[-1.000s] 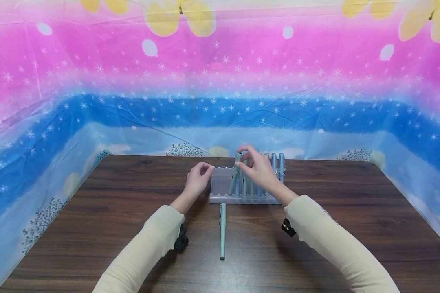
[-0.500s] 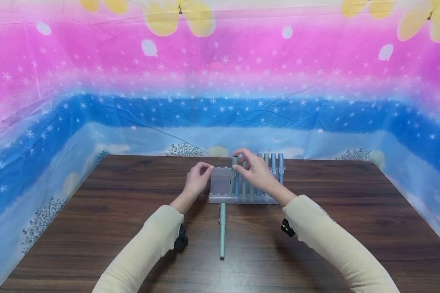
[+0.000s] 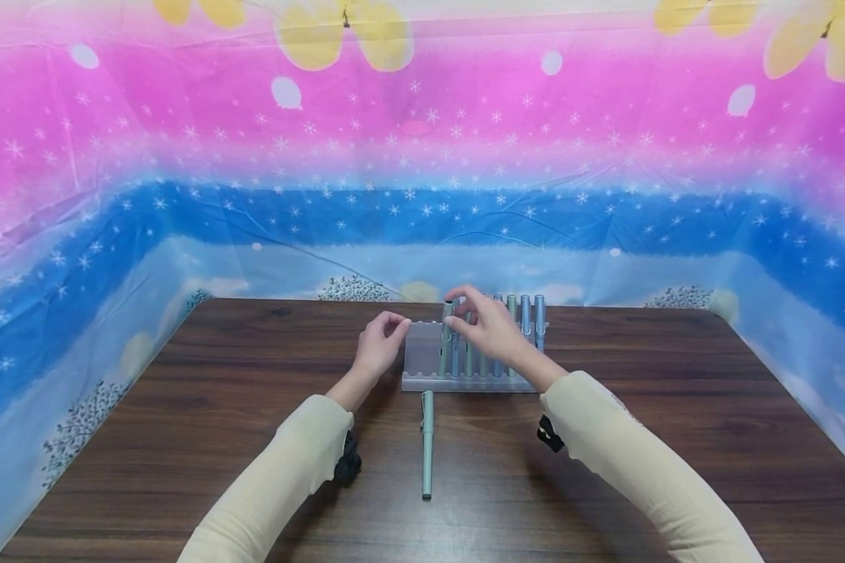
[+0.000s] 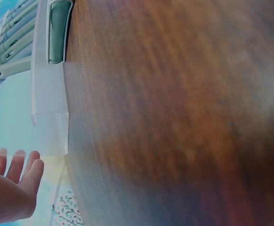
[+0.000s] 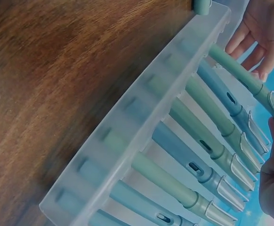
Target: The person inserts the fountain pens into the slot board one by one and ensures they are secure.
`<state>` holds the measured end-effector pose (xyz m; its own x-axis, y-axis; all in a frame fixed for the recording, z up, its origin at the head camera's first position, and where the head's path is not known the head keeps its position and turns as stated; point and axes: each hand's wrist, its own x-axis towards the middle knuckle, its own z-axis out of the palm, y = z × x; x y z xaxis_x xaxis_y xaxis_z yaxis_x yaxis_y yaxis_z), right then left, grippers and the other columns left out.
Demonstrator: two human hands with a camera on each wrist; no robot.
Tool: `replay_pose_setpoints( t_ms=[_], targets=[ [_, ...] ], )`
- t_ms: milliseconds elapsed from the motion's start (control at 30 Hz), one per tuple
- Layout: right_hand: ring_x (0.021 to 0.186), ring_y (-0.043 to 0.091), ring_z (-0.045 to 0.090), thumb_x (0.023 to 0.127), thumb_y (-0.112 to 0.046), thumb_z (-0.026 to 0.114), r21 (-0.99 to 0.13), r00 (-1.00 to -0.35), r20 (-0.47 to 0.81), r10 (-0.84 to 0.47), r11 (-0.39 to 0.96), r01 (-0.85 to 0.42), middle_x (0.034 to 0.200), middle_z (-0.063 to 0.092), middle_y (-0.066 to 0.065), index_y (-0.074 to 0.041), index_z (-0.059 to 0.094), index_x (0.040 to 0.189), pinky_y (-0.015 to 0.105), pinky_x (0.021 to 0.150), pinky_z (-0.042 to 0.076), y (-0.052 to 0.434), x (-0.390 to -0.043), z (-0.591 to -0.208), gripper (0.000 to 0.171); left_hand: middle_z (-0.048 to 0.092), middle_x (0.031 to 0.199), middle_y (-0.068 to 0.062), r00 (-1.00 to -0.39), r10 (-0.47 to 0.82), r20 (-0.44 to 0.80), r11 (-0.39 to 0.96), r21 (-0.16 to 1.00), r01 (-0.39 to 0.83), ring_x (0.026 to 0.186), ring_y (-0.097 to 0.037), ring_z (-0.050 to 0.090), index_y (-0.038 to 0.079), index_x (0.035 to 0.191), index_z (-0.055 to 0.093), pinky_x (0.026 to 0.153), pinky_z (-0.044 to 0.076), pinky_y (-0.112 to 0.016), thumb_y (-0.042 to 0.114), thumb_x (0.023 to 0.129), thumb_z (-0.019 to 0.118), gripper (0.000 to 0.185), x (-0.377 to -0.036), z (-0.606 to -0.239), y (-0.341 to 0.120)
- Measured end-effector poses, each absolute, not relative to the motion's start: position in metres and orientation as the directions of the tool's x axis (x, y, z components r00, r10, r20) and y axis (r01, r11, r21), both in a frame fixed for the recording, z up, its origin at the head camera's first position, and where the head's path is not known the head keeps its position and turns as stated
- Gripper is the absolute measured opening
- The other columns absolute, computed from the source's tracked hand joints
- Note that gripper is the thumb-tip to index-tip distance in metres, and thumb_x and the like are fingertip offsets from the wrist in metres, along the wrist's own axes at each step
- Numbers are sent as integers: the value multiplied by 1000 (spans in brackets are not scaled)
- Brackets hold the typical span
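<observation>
My right hand (image 3: pixel 494 327) pinches the capped top of a green pen (image 3: pixel 444 352) between thumb and fingers. That pen stands nearly upright, its lower end in a slot of the clear plastic pen rack (image 3: pixel 422 348), leftmost of a row. In the right wrist view, several green and blue pens (image 5: pixel 207 106) with metal clips fill the slots beside it. My left hand (image 3: pixel 380 344) holds the rack's upper left corner with thumb and fingertips. Another green pen (image 3: pixel 427 446) lies on the table in front of the rack, clip to the left.
The dark wooden table (image 3: pixel 253 367) carries the rack near its far edge. Behind and at both sides hangs a pink and blue patterned cloth (image 3: pixel 422 211). Each wrist wears a small black camera (image 3: pixel 348 460).
My right hand has shifted slightly left, bringing the top of the green pen left, so the pen tilts less and stands straighter. The left hand and the lying pen have stayed put.
</observation>
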<state>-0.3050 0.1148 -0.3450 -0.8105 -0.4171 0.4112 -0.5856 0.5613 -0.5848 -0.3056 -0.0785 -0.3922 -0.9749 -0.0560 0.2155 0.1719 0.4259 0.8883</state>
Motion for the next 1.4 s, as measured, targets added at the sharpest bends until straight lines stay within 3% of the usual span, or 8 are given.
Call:
replay_pose_setpoints(
  t_ms=[200,333,500,967,1400],
  targets=[
    [52,9,46,85,-18,60,-457,-755,463,-465,605,-653,86,59,-1,-14,47,118,26,47,40,114,-309,-351,36,58,100,-11,-976,-57,211,423,890,168,95,-23,52,2,98,57,83,41,-37,21,89,52,21,-305,-392,-78],
    [55,7,47,82,-19,64,-417,-750,454,-482,629,-656,77,56,-5,-15,43,124,24,49,41,113,-309,-355,47,58,100,-11,-976,-62,209,419,893,165,93,-23,53,2,97,58,82,41,-36,21,89,52,21,-305,-392,-78],
    [52,6,48,80,-19,66,-404,-767,429,-478,658,-635,69,54,-8,-15,39,130,23,47,41,110,-308,-358,57,58,100,-11,-975,-60,213,424,890,169,93,-23,53,2,98,57,82,41,-37,21,89,52,21,-305,-392,-77],
    [45,10,45,82,-24,63,-426,-822,366,-437,706,-566,57,49,-6,-20,33,135,25,42,39,107,-310,-359,61,58,100,-11,-975,-62,215,441,882,166,92,-24,53,2,99,57,82,41,-37,23,90,52,23,-304,-392,-77],
    [45,12,45,83,-25,62,-446,-846,321,-425,720,-531,57,50,-3,-19,32,136,27,42,39,106,-313,-358,61,58,99,-11,-972,-64,225,430,885,176,92,-23,53,2,98,57,81,41,-37,20,89,52,20,-306,-394,-78]
  ],
)
